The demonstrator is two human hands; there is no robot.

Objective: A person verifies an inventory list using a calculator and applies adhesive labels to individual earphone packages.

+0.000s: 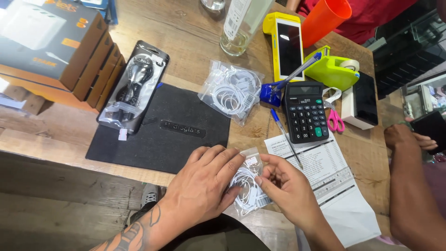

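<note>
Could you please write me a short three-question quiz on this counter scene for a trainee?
1. True or false: both hands grip one clear bag of white cables.
2. Which lies on the black mat? A) calculator B) packaged black cable C) scissors
3. What colour are the scissors' handles?

Key:
1. True: left hand and right hand hold the bag.
2. B: the packaged black cable overlaps the mat.
3. Pink, on the scissors.
</note>
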